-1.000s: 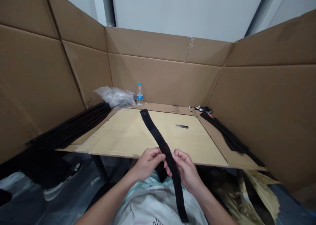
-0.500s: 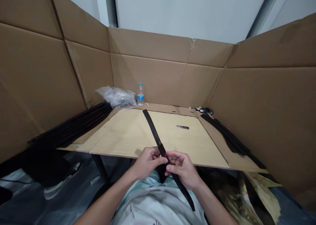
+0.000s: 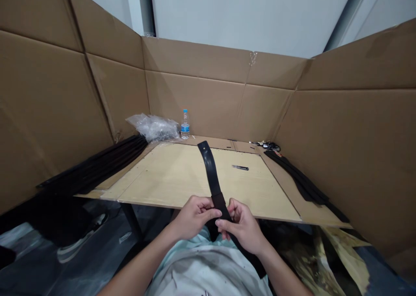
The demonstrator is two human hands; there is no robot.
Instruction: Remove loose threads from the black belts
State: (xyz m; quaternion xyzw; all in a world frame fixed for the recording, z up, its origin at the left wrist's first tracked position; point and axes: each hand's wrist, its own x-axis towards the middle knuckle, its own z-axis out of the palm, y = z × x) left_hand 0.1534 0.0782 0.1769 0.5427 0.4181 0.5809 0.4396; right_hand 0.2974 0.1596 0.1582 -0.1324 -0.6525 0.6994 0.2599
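Head view: hands [image 3: 197, 218] [image 3: 243, 227] close together, angled inward near table [image 3: 162, 179], both pinching black strap [image 3: 212, 174] around its middle

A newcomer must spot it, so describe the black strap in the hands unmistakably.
Inside the cardboard walls, find the pale tabletop, then look at its near edge. There the left hand and right hand hold a black strap. Unlike the dark strips at the tabletop's left and right sides, it is held singly, showing a glossy far stretch with a small round spot near the tip.
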